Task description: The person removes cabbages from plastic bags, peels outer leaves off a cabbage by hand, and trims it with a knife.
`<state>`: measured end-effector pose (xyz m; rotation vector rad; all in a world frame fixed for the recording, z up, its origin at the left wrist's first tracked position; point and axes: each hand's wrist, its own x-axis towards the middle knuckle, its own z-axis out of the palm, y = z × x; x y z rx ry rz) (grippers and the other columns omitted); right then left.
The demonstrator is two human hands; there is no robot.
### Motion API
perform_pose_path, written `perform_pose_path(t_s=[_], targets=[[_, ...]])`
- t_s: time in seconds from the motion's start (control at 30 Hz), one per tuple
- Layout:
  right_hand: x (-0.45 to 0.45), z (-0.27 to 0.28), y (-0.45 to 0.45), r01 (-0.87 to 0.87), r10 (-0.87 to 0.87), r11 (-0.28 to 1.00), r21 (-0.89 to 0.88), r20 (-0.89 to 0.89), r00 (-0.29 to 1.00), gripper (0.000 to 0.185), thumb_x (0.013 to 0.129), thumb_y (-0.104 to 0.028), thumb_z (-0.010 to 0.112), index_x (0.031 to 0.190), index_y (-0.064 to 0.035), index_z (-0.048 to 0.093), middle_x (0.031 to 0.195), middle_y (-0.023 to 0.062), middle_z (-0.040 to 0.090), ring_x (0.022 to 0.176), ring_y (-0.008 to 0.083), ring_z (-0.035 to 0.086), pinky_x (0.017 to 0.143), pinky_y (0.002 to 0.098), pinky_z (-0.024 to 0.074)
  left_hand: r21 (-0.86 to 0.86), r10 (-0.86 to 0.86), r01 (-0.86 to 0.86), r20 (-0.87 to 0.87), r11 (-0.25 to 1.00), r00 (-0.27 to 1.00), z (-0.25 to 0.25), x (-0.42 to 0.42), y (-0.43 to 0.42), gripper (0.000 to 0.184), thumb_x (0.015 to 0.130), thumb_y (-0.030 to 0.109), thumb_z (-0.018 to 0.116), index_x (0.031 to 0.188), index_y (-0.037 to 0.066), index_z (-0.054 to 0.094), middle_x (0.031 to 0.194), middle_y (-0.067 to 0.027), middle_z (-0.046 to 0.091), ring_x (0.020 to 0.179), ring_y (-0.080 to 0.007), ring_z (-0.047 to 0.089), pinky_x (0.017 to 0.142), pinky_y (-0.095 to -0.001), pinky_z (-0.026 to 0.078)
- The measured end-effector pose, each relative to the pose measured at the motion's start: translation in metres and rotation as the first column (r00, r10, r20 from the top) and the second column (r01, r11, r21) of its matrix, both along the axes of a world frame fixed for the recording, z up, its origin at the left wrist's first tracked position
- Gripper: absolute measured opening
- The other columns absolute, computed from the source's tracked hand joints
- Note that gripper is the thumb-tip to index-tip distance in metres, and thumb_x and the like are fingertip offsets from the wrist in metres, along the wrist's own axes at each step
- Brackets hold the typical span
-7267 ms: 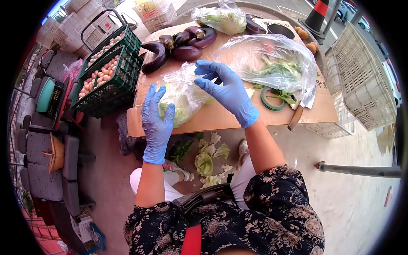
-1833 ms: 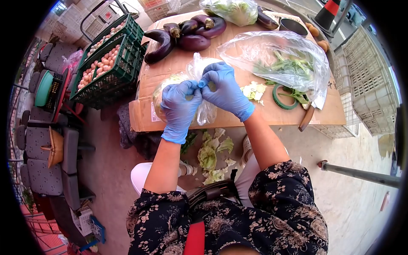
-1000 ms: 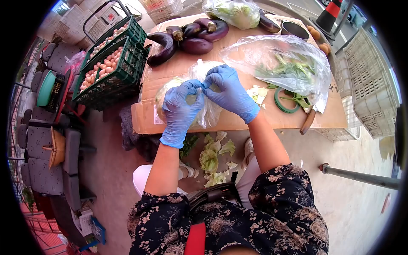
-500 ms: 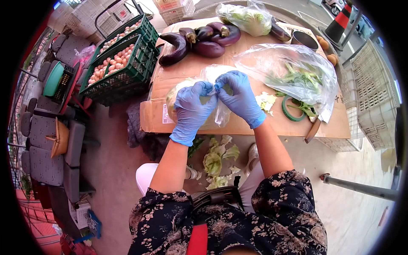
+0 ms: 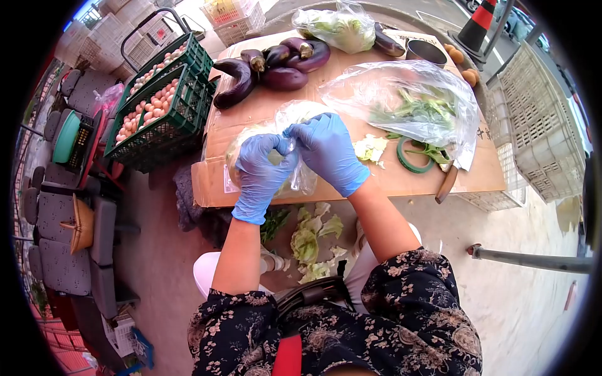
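Hands (image 5: 266, 164) pinching clear bag (image 5: 303, 180) near cardboard (image 5: 392, 183) edge, gap before eggplants (image 5: 284, 78) (knife handle (image 5: 447, 183) overhanging).

Matt cardboard (image 5: 216, 135); glossy eggplants (image 5: 283, 78); crinkled plastic bag (image 5: 303, 180); wooden knife handle (image 5: 446, 184).

clear bag (image 5: 305, 180): partly hidden by left hand (image 5: 266, 166), right hand (image 5: 330, 151) | pole (image 5: 533, 258): cut off
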<state>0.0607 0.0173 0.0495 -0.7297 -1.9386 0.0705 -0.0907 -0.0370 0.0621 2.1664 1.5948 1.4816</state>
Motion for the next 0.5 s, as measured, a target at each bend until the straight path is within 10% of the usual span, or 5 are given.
perform_pose_path(t_s=[0.17,0.3,0.4,0.5], targets=[[-0.010,-0.010,-0.004,-0.272,-0.036,0.852,-0.447,-0.569,0.821,0.009,0.077,-0.005,0.067,0.085,-0.0026,0.064,0.076,0.0123,0.063,0.070,0.0255,0.060,0.069,0.0344,0.0480,-0.011,0.001,-0.001,0.008,1.000,1.000,-0.004,-0.001,0.005,0.013,0.083,0.012,0.067,0.077,0.002,0.060,0.069,-0.0071,0.057,0.067,-0.0180,0.057,0.064,-0.0306,0.046],[-0.014,0.002,-0.006,-0.353,-0.038,0.819,-0.451,-0.657,0.753,0.008,0.079,-0.003,0.065,0.086,0.0010,0.063,0.076,0.0108,0.063,0.068,0.0177,0.061,0.067,0.0315,0.0489,0.029,0.118,-0.124,0.145,0.992,0.982,-0.006,0.006,0.009,0.009,0.090,0.011,0.058,0.087,0.003,0.058,0.072,-0.0096,0.060,0.065,-0.0227,0.059,0.064,-0.0342,0.049],[-0.002,-0.001,-0.001,-0.133,-0.045,0.905,-0.404,-0.403,0.914,0.007,0.082,0.000,0.061,0.089,0.0019,0.062,0.076,0.0073,0.063,0.072,0.0133,0.061,0.068,0.0295,0.0496,0.000,0.136,-0.146,0.365,0.989,0.921,-0.009,0.005,0.011,0.012,0.097,0.008,0.048,0.100,0.000,0.055,0.089,-0.0076,0.064,0.080,-0.0161,0.063,0.077,-0.0320,0.051],[-0.005,-0.003,0.001,-0.512,-0.090,0.707,-0.488,-0.780,0.619,0.012,0.083,0.002,0.057,0.095,0.0012,0.060,0.081,0.0048,0.062,0.077,0.0124,0.061,0.071,0.0291,0.0504,0.092,-0.014,-0.053,0.609,0.994,0.793,-0.012,0.006,0.014,0.010,0.095,0.005,0.048,0.099,0.000,0.055,0.093,-0.0045,0.061,0.087,-0.0158,0.061,0.083,-0.0324,0.050]])
